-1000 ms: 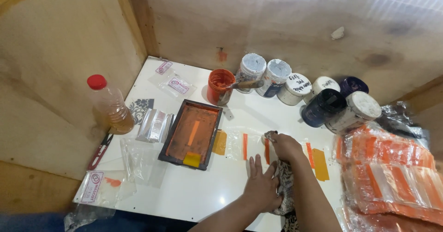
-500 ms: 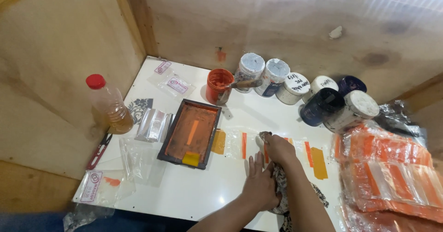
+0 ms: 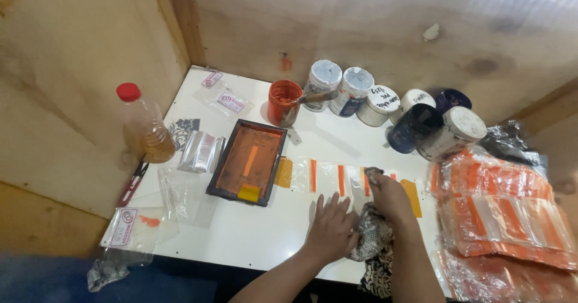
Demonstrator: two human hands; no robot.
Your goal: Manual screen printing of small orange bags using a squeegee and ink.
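Observation:
My right hand (image 3: pixel 390 196) grips a black-and-white patterned cloth (image 3: pixel 373 238) and presses its bunched end onto a clear plastic pouch with an orange stripe (image 3: pixel 362 180). My left hand (image 3: pixel 331 226) lies flat beside it, fingers spread on the white table (image 3: pixel 253 234), touching the cloth and the near edge of the row of striped pouches (image 3: pixel 319 176). A dark printing frame smeared with orange ink (image 3: pixel 248 161) lies to the left, with a yellow squeegee piece (image 3: pixel 248 193) at its near end.
An orange ink pot with a brush (image 3: pixel 283 102) and several lidded jars (image 3: pixel 385 107) stand at the back. A red-capped bottle (image 3: pixel 144 125) stands left, near foil sachets (image 3: pixel 201 151) and clear bags (image 3: pixel 180 194). A stack of orange-printed pouches (image 3: pixel 506 209) fills the right. Wooden walls enclose the table.
Both hands and the cloth have shifted slightly left along the row of pouches; the right hand's cloth end now sits on a pouch nearer the middle.

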